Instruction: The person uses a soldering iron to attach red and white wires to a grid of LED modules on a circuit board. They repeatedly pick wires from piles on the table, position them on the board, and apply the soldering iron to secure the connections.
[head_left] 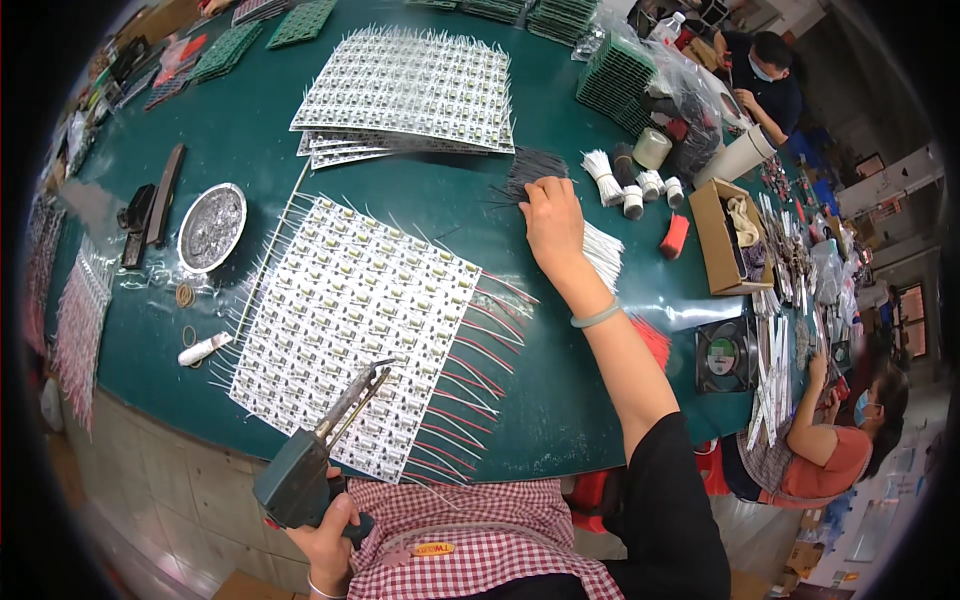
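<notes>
My left hand (325, 545) grips the handle of a dark green soldering gun (305, 470) at the table's near edge; its metal tip points up over the lower part of a large white circuit board panel (350, 320). White and red wires stick out of the panel's edges. My right hand (552, 222) reaches far across the table and rests on a bundle of black wires (530, 170), fingers curled over its end. A bundle of white wires (603, 250) lies just right of that wrist.
A stack of similar white panels (410, 95) lies further back. A round tin of solder dross (211, 227) sits at the left, an open cardboard box (722, 235) and a small fan (725, 355) at the right. Two other people work at the right side.
</notes>
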